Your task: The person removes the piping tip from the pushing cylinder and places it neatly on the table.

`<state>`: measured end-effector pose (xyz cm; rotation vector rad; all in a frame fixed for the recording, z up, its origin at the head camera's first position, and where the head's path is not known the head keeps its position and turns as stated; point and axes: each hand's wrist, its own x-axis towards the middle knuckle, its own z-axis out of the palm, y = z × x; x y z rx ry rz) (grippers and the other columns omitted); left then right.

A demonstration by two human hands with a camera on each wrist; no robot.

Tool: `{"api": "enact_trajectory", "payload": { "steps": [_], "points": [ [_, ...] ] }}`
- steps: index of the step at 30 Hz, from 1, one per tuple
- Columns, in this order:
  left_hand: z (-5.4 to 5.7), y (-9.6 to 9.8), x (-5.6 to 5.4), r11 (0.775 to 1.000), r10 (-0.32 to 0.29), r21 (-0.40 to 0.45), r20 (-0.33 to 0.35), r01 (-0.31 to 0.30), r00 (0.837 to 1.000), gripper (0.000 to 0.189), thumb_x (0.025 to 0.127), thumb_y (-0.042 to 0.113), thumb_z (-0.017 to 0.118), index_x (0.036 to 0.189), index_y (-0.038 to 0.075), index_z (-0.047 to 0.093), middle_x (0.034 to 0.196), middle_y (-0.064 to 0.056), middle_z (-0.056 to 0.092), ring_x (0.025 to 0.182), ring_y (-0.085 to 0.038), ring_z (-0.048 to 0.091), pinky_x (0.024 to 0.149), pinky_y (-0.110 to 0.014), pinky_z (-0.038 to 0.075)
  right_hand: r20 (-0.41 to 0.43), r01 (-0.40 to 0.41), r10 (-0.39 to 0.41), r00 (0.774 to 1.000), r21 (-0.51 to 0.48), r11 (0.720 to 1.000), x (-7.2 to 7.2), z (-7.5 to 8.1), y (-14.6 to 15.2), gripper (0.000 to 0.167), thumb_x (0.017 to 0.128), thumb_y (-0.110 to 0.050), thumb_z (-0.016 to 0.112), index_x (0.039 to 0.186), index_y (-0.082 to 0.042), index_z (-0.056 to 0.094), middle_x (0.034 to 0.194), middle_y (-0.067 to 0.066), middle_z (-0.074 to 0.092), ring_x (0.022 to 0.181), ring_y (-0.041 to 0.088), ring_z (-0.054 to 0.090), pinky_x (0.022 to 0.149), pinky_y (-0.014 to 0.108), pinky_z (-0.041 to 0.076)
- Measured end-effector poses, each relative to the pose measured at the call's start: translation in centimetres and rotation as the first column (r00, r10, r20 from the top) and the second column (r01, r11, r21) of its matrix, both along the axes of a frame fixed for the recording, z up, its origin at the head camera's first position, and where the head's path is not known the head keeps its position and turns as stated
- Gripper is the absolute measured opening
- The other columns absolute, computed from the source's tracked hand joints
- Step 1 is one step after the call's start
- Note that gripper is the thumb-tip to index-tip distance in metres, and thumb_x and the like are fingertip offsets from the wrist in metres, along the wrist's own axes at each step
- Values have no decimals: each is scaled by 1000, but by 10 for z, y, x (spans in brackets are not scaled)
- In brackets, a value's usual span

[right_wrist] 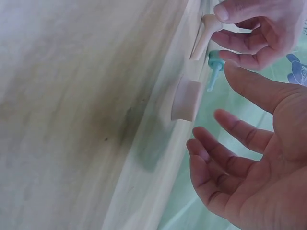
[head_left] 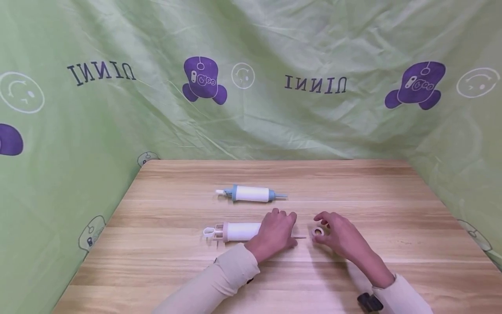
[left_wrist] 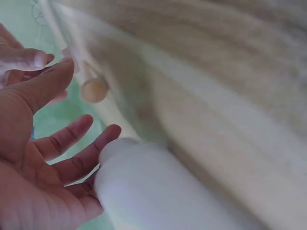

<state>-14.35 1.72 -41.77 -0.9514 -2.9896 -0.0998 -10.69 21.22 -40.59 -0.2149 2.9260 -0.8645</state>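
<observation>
Fingers [right_wrist: 244,132] of the right hand [head_left: 345,235] are loosely curved and spread apart from the thumb, with a small pale ring [right_wrist: 184,103] standing on the tabletop [head_left: 117,261] in the space before them; whether the thumb touches it cannot be told. The left hand [head_left: 276,231] also has its fingers apart, reaching over the front of a white barrel [head_left: 241,231] that lies lengthwise beneath it. By its thumb is a pale tapered nozzle [right_wrist: 205,38], the thin tip pointing toward the ring; the hand and blur hide whether nozzle and barrel are joined. The ring sits between that tip and the right palm.

At the barrel's left end are a pinkish flange [head_left: 225,232] and a white loop handle [head_left: 209,228]. Farther back, well apart from both hands, a blue-and-white syringe [head_left: 252,193] lies roughly parallel. Light sleeves [head_left: 231,266] cover the forearms, and a black strap piece [head_left: 370,302] shows near the right cuff.

The tabletop is light, streaked wood grain. Green cloth [head_left: 259,126] hangs on three sides, printed with purple figures [head_left: 201,78], winking faces [head_left: 243,76] and mirrored lettering [head_left: 315,84].
</observation>
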Motion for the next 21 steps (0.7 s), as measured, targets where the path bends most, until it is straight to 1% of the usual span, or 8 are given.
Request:
{"api": "enact_trajectory", "payload": {
  "steps": [2, 5, 11, 14, 17, 21],
  "points": [
    [5, -1, 1, 1000, 12, -10, 10, -12, 1000, 43, 76, 45, 85, 96, 15, 62, 79, -2, 60, 78, -21, 56, 66, -30, 46, -1, 0, 0, 1000, 2, 1000, -1, 1, -1, 44, 81, -19, 84, 118, -4, 66, 104, 10, 65, 99, 32, 61, 80, 49, 51],
    [15, -4, 2, 1000, 19, 4, 10, -19, 1000, 44, 77, 47, 85, 98, 16, 63, 81, -1, 60, 79, -21, 56, 67, -29, 46, -14, 2, -2, 1000, 7, 1000, -3, 2, -2, 44, 83, -19, 82, 121, -5, 65, 108, 12, 65, 101, 32, 61, 81, 50, 51],
    [30, -17, 5, 998, 2, 61, -63, 2, 998, 39, 79, 45, 83, 95, 16, 64, 82, -1, 63, 79, -21, 59, 67, -30, 47, -44, 7, -7, 999, 5, 1000, -8, 3, -7, 48, 85, -19, 80, 126, -4, 62, 113, 17, 66, 102, 35, 62, 81, 52, 52],
    [36, -26, 4, 996, -3, 86, -83, 10, 997, 38, 79, 45, 83, 94, 15, 65, 83, -1, 64, 78, -20, 59, 68, -29, 48, -56, 8, -8, 998, -7, 1000, -11, 3, -9, 52, 85, -19, 80, 130, -3, 59, 114, 19, 65, 103, 37, 63, 81, 53, 52],
    [42, -36, 2, 992, 11, 125, -56, -4, 998, 39, 79, 44, 83, 98, 14, 67, 86, -1, 66, 79, -19, 58, 70, -29, 47, -75, 8, -9, 997, -22, 1000, -14, 4, -12, 56, 85, -19, 80, 133, -2, 56, 116, 22, 64, 103, 39, 63, 81, 54, 52],
    [47, -52, -4, 982, 51, 182, 6, -51, 999, 38, 81, 39, 83, 103, 12, 68, 91, -3, 66, 85, -22, 58, 74, -33, 49, -96, 0, -4, 995, -42, 999, -19, 5, -16, 61, 86, -19, 80, 138, -2, 52, 121, 24, 61, 106, 41, 61, 82, 55, 52]
  ]
}}
